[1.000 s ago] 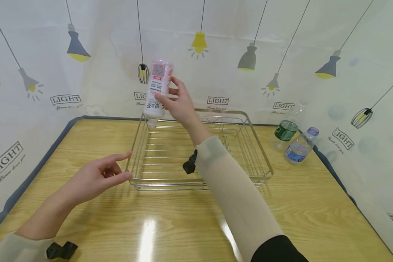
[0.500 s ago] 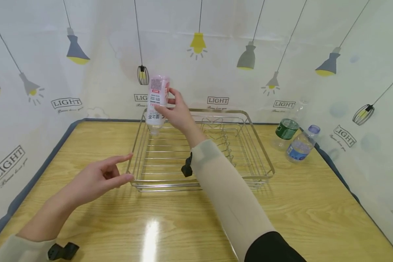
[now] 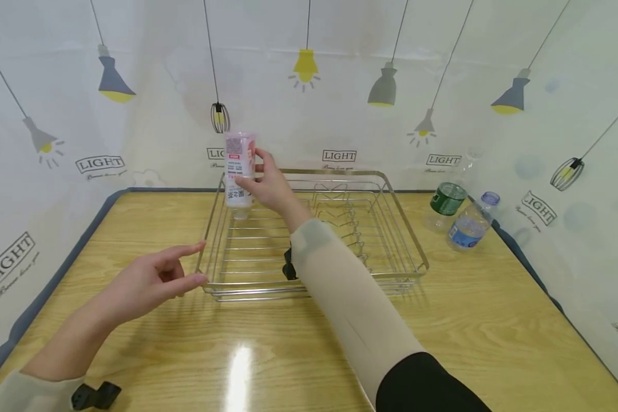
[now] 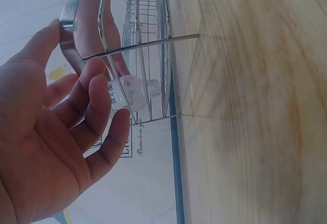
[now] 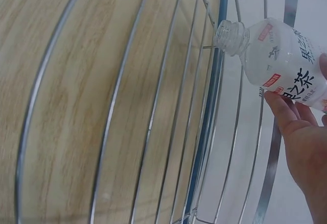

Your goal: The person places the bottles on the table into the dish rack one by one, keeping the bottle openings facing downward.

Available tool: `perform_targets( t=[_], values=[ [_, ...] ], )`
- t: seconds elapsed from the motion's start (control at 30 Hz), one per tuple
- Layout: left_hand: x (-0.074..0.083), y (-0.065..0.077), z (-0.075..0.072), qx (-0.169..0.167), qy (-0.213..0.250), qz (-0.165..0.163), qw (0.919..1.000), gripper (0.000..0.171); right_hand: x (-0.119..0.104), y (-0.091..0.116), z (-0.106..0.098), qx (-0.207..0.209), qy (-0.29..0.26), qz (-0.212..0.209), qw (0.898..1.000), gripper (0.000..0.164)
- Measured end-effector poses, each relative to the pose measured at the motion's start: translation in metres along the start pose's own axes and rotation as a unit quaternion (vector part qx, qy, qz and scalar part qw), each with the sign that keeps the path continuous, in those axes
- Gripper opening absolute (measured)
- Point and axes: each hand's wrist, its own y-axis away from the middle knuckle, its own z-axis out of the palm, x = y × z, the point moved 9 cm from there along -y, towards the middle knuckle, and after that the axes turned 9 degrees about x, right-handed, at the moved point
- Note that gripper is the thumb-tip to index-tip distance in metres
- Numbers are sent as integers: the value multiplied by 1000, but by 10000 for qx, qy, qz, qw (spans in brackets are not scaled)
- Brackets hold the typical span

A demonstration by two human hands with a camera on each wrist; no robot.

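The right hand point(image 3: 272, 186) pinches an upside-down, uncapped tea bottle point(image 3: 236, 166) between thumb and fingers, over the left part of the wire rack point(image 3: 254, 285). The left hand point(image 3: 151, 281), loosely spread, touches the rack's side. Released on its narrow mouth, the bottle could topple.

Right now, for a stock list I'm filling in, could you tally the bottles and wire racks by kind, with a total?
Bottles: 3 (pink-and-white bottle, green-labelled bottle, blue-labelled bottle)
Wire racks: 1 (metal wire rack)
Total: 4
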Motion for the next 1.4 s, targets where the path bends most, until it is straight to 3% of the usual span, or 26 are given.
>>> perform_targets(
  t=[0.53, 1.1, 1.4],
  values=[
    [2, 0, 1, 1, 12, 75, 10000, 70, 8, -1, 11, -204, 23, 80, 9998, 89],
    [3, 1, -1, 47, -40, 74, 10000, 69, 14, 1, 9, -270, 560, 296, 9976, 98],
    [4, 0, -1, 66, -90, 108, 9999, 68, 16, 6, 9, -430, 290, 492, 9974, 95]
  ],
)
